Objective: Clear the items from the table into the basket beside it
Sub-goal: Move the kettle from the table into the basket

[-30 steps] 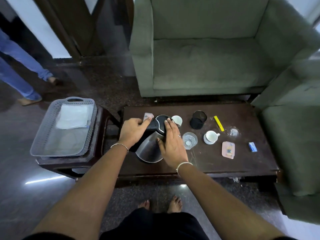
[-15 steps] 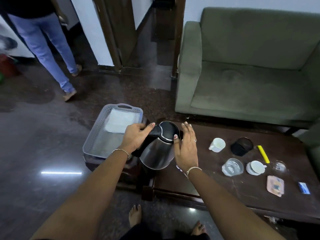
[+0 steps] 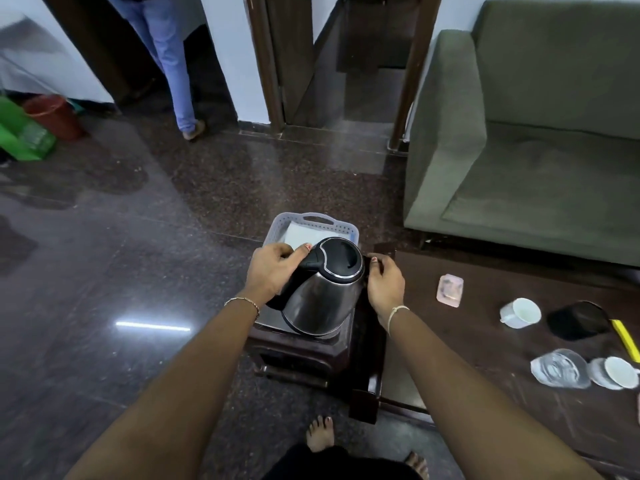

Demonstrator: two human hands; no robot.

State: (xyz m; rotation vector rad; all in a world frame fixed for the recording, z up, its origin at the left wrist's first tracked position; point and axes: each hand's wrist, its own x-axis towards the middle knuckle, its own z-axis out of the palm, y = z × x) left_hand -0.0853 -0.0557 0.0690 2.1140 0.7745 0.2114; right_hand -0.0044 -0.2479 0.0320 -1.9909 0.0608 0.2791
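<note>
Dark polished granite floor point(image 3: 207, 202); green sofa point(image 3: 536, 150) right; wooden door frames point(image 3: 266, 64); white walls point(image 3: 453, 12) behind

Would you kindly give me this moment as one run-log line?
left hand: grips kettle handle | right hand: beside kettle | kettle: over basket | table: cup, glass uncleared

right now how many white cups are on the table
2. One white ceramic cup is beside the black mesh pot; the other sits on a white saucer by the clear glass. The frame's right edge may hide more.
</note>
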